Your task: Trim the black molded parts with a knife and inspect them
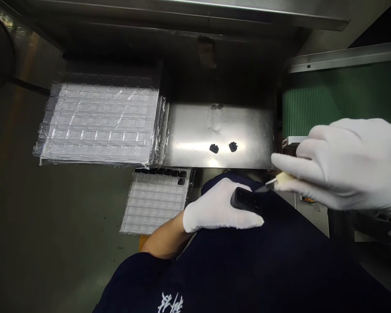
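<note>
My left hand (218, 206), in a white glove, is closed around a black oblong plastic part (247, 201) close to my body. The part's hollow-looking face is turned up and to the right. In my gloved right hand (342, 165) a small knife (282, 178) with a pale handle is pinched between thumb and fingers. Its blade points left, with the tip beside the black part; whether they touch I cannot tell. Two small black pieces (214, 148) lie apart on the metal table (189, 130) beyond my hands.
Clear plastic trays (101, 121) with moulded pockets are stacked at the left of the table. A lower tray (153, 206) holds several black parts along its far edge. To the right is a green conveyor belt (345, 93); a metal ledge (182, 11) crosses the far side.
</note>
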The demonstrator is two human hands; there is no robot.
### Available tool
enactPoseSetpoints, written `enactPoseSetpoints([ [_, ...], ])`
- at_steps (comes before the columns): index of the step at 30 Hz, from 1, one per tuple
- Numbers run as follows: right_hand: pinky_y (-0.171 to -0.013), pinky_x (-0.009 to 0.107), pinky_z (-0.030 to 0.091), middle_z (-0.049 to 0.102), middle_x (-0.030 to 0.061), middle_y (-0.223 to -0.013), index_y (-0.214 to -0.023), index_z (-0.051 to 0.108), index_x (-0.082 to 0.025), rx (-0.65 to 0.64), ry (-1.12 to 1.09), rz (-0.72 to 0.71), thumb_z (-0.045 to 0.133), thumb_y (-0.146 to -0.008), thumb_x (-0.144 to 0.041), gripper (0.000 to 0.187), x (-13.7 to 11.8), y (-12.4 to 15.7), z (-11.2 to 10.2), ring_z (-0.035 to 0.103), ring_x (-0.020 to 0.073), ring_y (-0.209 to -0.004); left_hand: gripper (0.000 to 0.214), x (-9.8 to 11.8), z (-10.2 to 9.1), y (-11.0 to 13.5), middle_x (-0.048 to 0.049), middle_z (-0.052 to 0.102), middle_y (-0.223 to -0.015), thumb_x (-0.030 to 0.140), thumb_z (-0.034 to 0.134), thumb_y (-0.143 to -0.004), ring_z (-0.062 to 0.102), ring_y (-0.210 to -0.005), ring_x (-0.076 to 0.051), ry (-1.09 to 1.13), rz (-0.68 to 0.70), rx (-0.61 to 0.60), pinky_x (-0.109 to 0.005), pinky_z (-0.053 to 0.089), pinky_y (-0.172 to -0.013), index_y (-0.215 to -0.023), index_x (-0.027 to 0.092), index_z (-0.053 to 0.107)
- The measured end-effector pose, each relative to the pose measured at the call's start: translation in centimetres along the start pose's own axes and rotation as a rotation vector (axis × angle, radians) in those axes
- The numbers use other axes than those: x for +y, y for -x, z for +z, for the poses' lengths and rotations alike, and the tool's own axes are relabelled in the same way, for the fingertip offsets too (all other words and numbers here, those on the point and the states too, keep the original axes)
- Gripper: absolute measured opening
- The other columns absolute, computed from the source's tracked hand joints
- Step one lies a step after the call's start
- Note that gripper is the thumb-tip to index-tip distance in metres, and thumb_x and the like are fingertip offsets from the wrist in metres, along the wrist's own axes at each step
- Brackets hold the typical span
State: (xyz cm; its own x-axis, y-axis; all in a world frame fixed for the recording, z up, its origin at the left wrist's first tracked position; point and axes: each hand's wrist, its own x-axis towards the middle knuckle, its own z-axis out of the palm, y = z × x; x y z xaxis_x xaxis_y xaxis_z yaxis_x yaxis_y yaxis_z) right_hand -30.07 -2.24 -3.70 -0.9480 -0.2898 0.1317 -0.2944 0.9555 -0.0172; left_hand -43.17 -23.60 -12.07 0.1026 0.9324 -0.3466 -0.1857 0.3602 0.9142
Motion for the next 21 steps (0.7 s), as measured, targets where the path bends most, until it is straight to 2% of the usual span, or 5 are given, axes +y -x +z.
enactPoseSetpoints([
  [4,-0.049,0.03,0.027,0.057,-0.0002,-0.061,-0.093,0.073,-0.027,-0.01,-0.128,0.231,0.054,-0.102,-0.058,0.037,-0.1,-0.1,1.2,0.054,0.015,-0.055,0.015,0.0,-0.1,-0.2,0.002,0.066,-0.064,0.027,0.08,-0.078,0.06,-0.057,-0.012,-0.036,0.033,0.016,-0.024,0.048,-0.055,-0.075,0.016,0.071],
  [8,-0.052,0.029,0.037,0.066,-0.0002,-0.071,-0.109,0.072,-0.027,-0.235,-0.323,0.323,0.065,-0.092,-0.063,0.04,-1.6,-1.1,3.1,0.061,0.0171,-0.061,0.026,0.4,0.4,-0.5,0.0048,0.059,-0.058,0.022,0.078,-0.076,0.058,-0.055,-0.011,-0.176,0.056,0.102,-0.023,0.048,-0.056,-0.062,0.018,0.058],
  [14,-0.05,0.027,0.036,0.065,0.0002,-0.07,-0.089,0.069,-0.023,-0.303,-0.407,0.363,0.065,-0.092,-0.045,0.022,-3.0,-2.4,3.5,0.058,0.016,-0.057,0.022,-0.1,0.8,-0.9,0.0058,0.062,-0.058,0.023,0.075,-0.079,0.061,-0.052,-0.012,-0.237,-0.009,0.18,-0.022,0.048,-0.049,-0.067,0.02,0.058],
  [17,-0.054,0.027,0.04,0.067,-0.0005,-0.071,-0.089,0.071,-0.024,-0.286,-0.527,0.558,0.064,-0.091,-0.039,0.016,-1.5,-2.2,3.9,0.06,0.0162,-0.06,0.018,-1.5,0.6,-0.6,0.0029,0.068,-0.064,0.027,0.076,-0.084,0.066,-0.057,-0.014,-0.222,0.062,0.211,-0.023,0.052,-0.053,-0.07,0.019,0.066],
  [21,-0.053,0.028,0.036,0.06,0.0,-0.064,-0.073,0.062,-0.02,-0.308,-0.634,0.989,0.058,-0.096,-0.054,0.04,2.0,-1.1,11.0,0.051,0.0139,-0.054,0.015,-3.8,0.2,-0.4,-0.0032,0.081,-0.093,0.026,0.078,-0.086,0.077,-0.085,-0.019,-0.232,0.303,0.297,-0.028,0.062,-0.08,-0.099,0.018,0.079],
])
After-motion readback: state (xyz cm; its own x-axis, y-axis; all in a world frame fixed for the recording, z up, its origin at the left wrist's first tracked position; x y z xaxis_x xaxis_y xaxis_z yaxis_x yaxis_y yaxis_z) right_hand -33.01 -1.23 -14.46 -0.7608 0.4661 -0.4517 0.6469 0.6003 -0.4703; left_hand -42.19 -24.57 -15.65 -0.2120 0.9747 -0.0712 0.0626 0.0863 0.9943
